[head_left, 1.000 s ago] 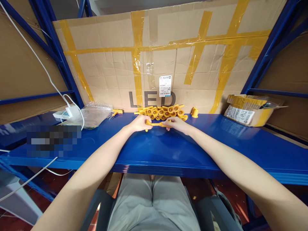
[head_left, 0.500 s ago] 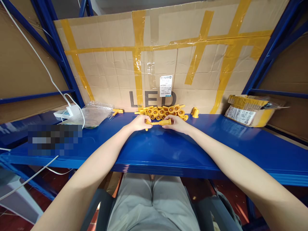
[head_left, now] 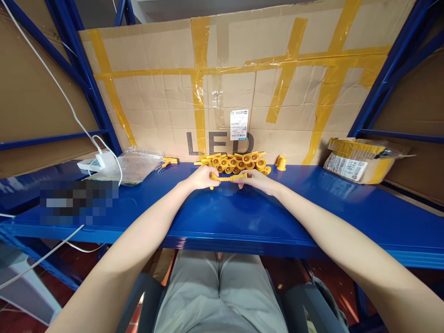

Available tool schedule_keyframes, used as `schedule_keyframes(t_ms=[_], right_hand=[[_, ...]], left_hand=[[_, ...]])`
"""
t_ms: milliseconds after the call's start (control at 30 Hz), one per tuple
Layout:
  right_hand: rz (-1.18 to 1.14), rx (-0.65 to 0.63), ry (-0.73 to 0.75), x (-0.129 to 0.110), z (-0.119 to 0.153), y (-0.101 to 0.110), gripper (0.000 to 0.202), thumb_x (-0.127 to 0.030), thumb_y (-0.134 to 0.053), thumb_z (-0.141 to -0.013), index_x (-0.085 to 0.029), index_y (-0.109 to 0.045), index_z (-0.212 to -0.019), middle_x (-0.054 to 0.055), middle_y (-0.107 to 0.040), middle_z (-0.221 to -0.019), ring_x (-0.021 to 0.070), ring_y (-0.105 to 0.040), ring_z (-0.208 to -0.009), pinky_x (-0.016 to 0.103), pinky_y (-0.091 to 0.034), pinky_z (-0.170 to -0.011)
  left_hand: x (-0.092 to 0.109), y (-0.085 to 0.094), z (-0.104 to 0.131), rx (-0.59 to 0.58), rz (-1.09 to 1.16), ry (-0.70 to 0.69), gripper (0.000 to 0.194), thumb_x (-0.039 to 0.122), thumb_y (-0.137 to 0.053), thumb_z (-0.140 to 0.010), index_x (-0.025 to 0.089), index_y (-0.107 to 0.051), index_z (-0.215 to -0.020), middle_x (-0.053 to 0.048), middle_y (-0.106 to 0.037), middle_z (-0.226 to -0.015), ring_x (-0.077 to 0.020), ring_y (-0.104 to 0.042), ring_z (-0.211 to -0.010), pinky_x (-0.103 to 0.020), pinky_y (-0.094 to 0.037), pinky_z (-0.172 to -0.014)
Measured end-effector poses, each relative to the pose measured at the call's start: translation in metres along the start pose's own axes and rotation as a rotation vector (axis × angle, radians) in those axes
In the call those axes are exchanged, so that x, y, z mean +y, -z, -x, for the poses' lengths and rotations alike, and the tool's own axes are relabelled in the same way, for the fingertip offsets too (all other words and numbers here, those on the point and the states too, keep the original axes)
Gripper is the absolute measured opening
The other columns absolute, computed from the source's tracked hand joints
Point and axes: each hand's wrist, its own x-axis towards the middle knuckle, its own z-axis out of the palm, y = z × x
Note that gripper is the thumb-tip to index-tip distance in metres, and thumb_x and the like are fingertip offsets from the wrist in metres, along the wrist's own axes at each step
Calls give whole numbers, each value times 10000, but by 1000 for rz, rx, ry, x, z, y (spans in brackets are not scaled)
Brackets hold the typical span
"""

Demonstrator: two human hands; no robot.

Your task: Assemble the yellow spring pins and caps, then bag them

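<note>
My left hand [head_left: 201, 177] is closed around the T-shaped handle end of a yellow plastic corkscrew [head_left: 227, 178]. The bell-shaped sleeve at its other end is gripped by the fingers of my right hand [head_left: 255, 181]. Between the hands a yellow threaded shaft shows, lying level just above the blue shelf. Right behind lies a pile of several yellow corkscrews [head_left: 239, 162], round open ends facing me. A yellow handle piece [head_left: 169, 161] with metal spirals lies to the left, and a single yellow bell-shaped sleeve [head_left: 281, 162] stands to the right.
The blue metal shelf [head_left: 222, 217] is backed by a taped cardboard sheet [head_left: 156, 106]. At left are a clear plastic bag [head_left: 137, 164], a white charger with a cable [head_left: 100, 159] and a pixelated dark object [head_left: 79, 198]. An open cardboard box [head_left: 359, 162] sits at right.
My right hand has shifted its grip on the sleeve, and its fingers now cover more of it. The sleeve sits a little differently; my left hand has hardly moved.
</note>
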Motion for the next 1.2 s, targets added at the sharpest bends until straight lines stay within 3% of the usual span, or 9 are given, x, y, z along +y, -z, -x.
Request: schedule_keyframes(t_ms=[167, 300, 400, 533, 733, 900, 1200], right_hand=[[205, 97, 63, 9, -6, -1, 457, -455, -720, -633, -177, -567, -962, 14, -618, -819, 159, -551, -697, 311, -447, -674], [355, 125, 296, 13, -7, 4, 383, -374, -711, -651, -192, -525, -932, 47, -600, -963, 202, -569, -848, 349, -456, -771], [400, 131, 395, 10, -6, 6, 285, -357, -666, -699, -184, -534, -883, 58, -607, -919, 214, -567, -841, 361, -448, -786], [342, 129, 299, 8, -5, 5, 329, -430, -679, -685, -171, -577, -860, 42, -623, -836, 186, -551, -722, 331, -443, -689], [6, 71, 73, 7, -4, 0, 360, -485, -727, -631, -178, -596, -763, 5, -632, -678, 150, -578, -647, 298, -455, -667], [-69, 76, -19, 3, -3, -2, 344, -471, -763, -609, -168, -622, -693, -5, -625, -610, 129, -573, -607, 291, -457, -695], [-75, 84, -54, 6, -6, -3, 326, -445, -751, -641, -161, -637, -752, -1, -644, -653, 128, -592, -636, 294, -457, -732]], left_hand=[[-5, 0, 0, -16, 21, 38, 108, 194, -647, -644, 172, -607, -742, 45, -625, -509, -142, -615, -516, -236, -444, -571], [-7, 0, 0, -7, 40, 45, 108, 222, -651, -656, 172, -604, -739, 42, -626, -510, -139, -611, -518, -231, -436, -556], [-7, 0, 1, 1, 46, 48, 109, 225, -653, -657, 171, -605, -739, 41, -629, -519, -139, -613, -518, -233, -439, -552], [-6, 0, 0, 1, 42, 47, 124, 203, -657, -645, 170, -613, -757, 47, -619, -512, -140, -611, -503, -240, -445, -558], [-5, -1, -1, 33, 2, 11, 135, 219, -661, -643, 172, -615, -762, 56, -612, -520, -132, -594, -501, -239, -433, -543], [-3, -2, 0, 12, -2, 6, 116, 224, -648, -648, 176, -596, -740, 54, -617, -524, -136, -598, -501, -247, -445, -562], [-6, 0, -2, -25, 6, 7, 221, 336, -685, -654, 181, -575, -767, 33, -636, -533, -156, -611, -522, -246, -418, -545]])
